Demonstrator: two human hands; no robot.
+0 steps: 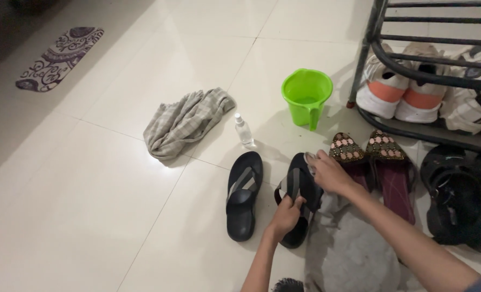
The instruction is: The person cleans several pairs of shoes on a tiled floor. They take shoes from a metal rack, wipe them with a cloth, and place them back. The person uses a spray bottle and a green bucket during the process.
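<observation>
left hand [285, 214] fingers pinch dark sandal [297, 197] strap; right hand [328, 172] fingers clasp its toe. looks light, bendy rubber; grip strap/edges.

pale tiled floor [89, 189], metal shoe rack [413, 75]

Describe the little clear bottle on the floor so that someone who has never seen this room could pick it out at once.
Start at the bright green plastic bucket on the white tiled floor, beside the metal shoe rack. Just to its left, between it and the crumpled grey cloth, stands the small clear bottle. It is the only transparent, upright thing there, with a white cap, above the dark sandal.
</observation>
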